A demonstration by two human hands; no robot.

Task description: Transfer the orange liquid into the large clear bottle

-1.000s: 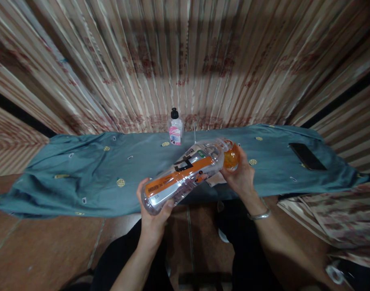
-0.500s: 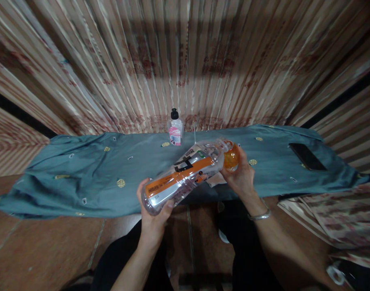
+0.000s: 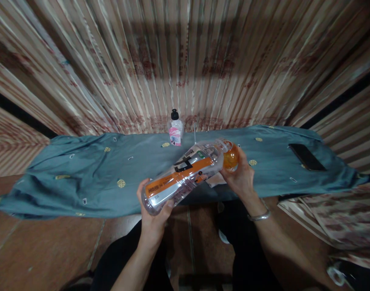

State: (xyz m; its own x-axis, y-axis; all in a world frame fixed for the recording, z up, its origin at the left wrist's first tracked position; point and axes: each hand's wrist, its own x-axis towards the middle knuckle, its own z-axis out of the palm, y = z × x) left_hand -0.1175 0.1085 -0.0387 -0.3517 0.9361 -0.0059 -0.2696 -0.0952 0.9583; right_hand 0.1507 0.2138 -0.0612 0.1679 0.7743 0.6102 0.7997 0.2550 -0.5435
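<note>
I hold a clear plastic bottle [image 3: 185,173] with an orange and white label, tilted with its neck up to the right. My left hand [image 3: 153,214] is wrapped round its base. My right hand [image 3: 241,176] is closed round the orange cap [image 3: 231,157] at the neck. A silver bangle sits on my right wrist. The bottle hangs above the front edge of a teal cloth [image 3: 96,178] spread over a low surface.
A small clear bottle with a black cap and pink label [image 3: 175,131] stands at the back of the cloth. A black phone [image 3: 306,157] lies on the cloth at the right. Striped curtains hang behind. My dark-trousered legs and brown floor tiles are below.
</note>
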